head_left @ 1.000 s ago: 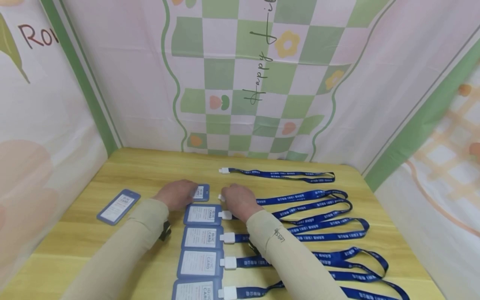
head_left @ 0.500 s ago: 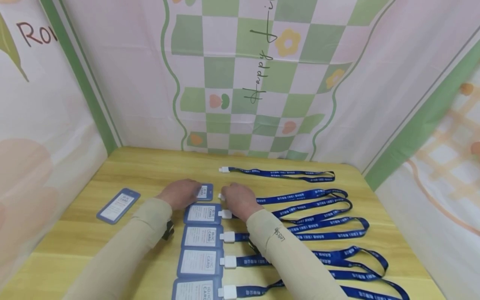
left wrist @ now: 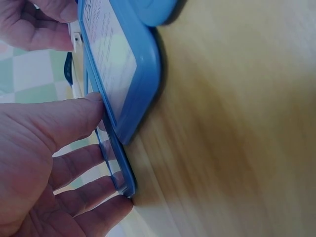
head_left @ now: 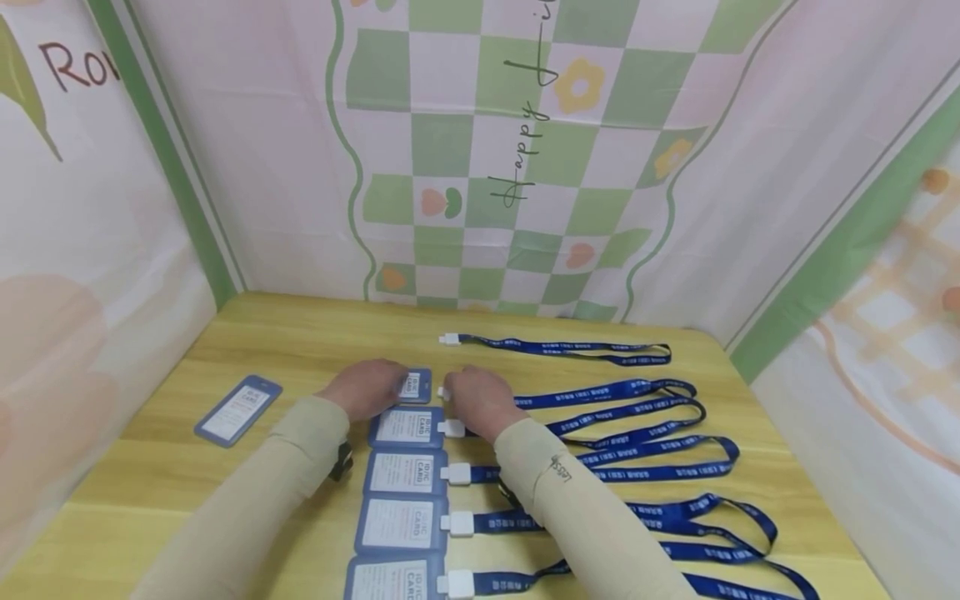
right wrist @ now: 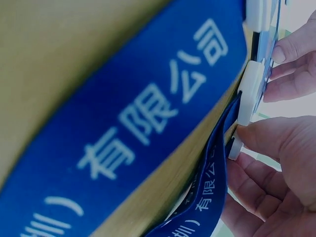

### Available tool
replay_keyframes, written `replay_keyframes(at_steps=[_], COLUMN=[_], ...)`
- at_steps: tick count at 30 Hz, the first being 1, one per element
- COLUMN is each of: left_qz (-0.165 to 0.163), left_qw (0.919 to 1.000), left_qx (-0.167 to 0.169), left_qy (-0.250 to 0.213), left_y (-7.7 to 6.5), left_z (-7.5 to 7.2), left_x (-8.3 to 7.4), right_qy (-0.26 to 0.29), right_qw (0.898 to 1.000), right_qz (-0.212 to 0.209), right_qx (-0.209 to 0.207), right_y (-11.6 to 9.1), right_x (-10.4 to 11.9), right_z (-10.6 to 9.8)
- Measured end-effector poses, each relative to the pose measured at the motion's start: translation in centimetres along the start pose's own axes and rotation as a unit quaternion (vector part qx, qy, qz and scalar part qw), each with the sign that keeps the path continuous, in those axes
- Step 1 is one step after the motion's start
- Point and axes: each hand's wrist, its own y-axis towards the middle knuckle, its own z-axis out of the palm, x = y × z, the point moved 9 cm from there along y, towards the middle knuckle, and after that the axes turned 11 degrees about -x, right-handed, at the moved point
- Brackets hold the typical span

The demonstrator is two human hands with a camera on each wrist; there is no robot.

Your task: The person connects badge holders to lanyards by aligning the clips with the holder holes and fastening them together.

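Observation:
My left hand [head_left: 367, 389] pinches a blue-framed ID card holder [head_left: 415, 386] by its left end, thumb on one face and fingers on the other. In the left wrist view that holder [left wrist: 129, 180] is tilted up off the wood, beside another card holder [left wrist: 143, 81]. Just to the right, my right hand [head_left: 480, 402] pinches the white clip [right wrist: 235, 148] of a blue lanyard [head_left: 592, 395] between thumb and fingers. A small gap separates the clip from the slotted end of the held card holder. My right hand mostly hides the clip in the head view.
Nearer me, several card holders [head_left: 405, 472] lie in a column, their right ends at the white clips [head_left: 459, 474] of blue lanyards. A loose card holder [head_left: 238, 410] lies at left. Another lanyard [head_left: 562, 348] lies across the back of the wooden table [head_left: 300, 321].
My left hand has slid right with the card holder, bringing it closer to the clip. My right hand has stayed almost still, holding the clip.

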Motion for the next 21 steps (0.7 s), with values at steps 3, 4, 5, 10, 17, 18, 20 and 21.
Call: replay_keyframes(at_steps=[3,4,5,10,17,18,20,21], left_qz=[0.003,0.007,0.007,0.016,0.001,-0.001,-0.002,-0.001], left_qw=[1.0,1.0,1.0,0.9998,0.9999,0.9999,0.9999,0.9999], left_qx=[-0.002,-0.003,-0.003,-0.005,-0.003,-0.002,-0.001,-0.001], left_qy=[-0.002,-0.001,-0.002,-0.005,-0.016,-0.017,-0.016,-0.015], left_y=[-0.01,-0.01,0.0,0.04,0.02,0.02,0.05,0.07], left_z=[0.0,0.0,-0.02,-0.07,-0.02,0.02,0.1,0.13], left_x=[-0.15,-0.23,-0.28,-0.63,-0.67,-0.67,-0.69,-0.73], right_qy=[0.0,0.0,-0.001,-0.008,-0.025,-0.028,-0.032,-0.034], right_qw=[1.0,1.0,1.0,1.0,1.0,0.999,0.999,0.999], right_qz=[-0.001,-0.002,-0.002,-0.006,-0.014,-0.016,-0.019,-0.02], right_qx=[0.001,0.001,0.001,0.004,0.004,0.004,0.003,0.002], right_y=[-0.01,-0.02,-0.02,0.09,0.24,0.24,0.24,0.24], right_x=[0.05,0.07,0.09,0.23,0.48,0.52,0.58,0.61], right_z=[-0.06,-0.08,-0.1,-0.11,-0.21,-0.23,-0.25,-0.25])
